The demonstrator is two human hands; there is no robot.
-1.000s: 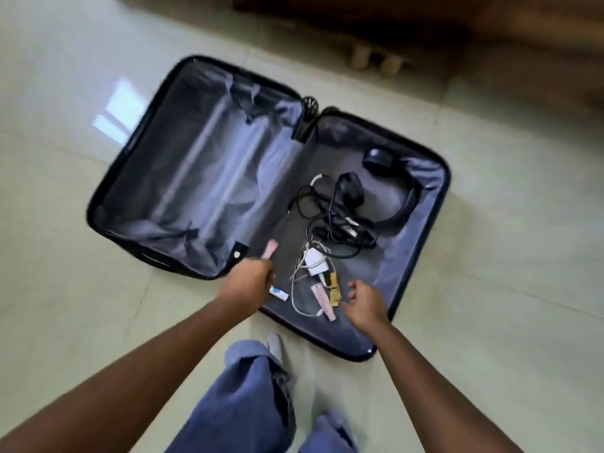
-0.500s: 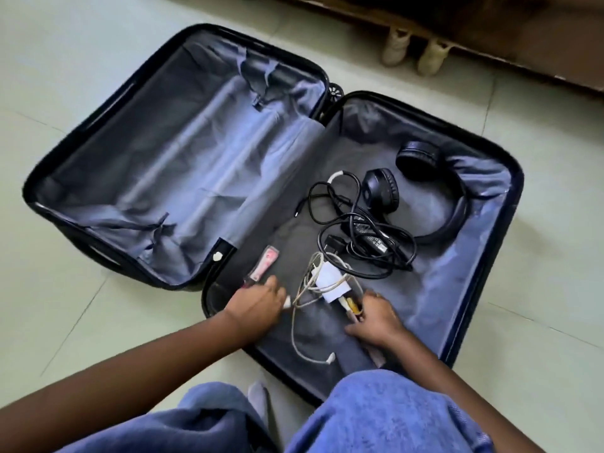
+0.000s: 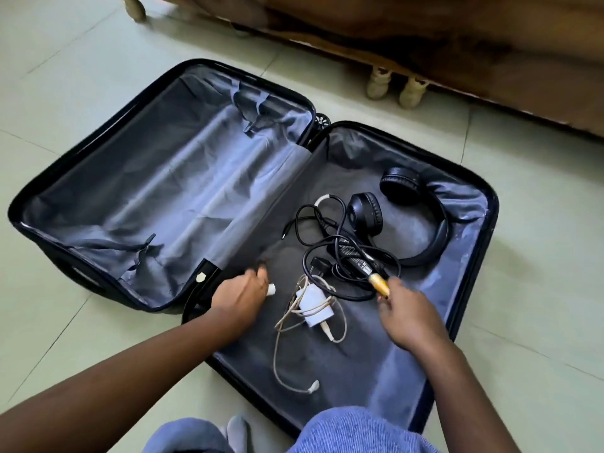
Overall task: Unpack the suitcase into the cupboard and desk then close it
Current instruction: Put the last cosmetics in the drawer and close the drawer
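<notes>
A black suitcase (image 3: pixel 490 204) lies open flat on the floor, grey lining showing in both halves. Its right half holds black headphones (image 3: pixel 425 220), a tangle of black cable with a power adapter (image 3: pixel 356 259) and a white charger with a cream cable (image 3: pixel 313 305). My left hand (image 3: pixel 240 294) is over the near left corner of that half, fingers curled round small items, a white tip (image 3: pixel 272 289) sticking out. My right hand (image 3: pixel 408 318) pinches a small gold tube (image 3: pixel 379 284) beside the black cables.
The suitcase's left half (image 3: pixel 170 197) has only lining and straps. Wooden furniture (image 3: pixel 457 37) on short pale legs (image 3: pixel 395 86) stands just beyond the case. Pale green floor tiles surround it. My denim-clad knees (image 3: pixel 356 433) are at the near edge.
I have dropped lower and closer to the case. My right hand lifted the gold tube off the lining. My left hand closed over the pink item, which no longer shows.
</notes>
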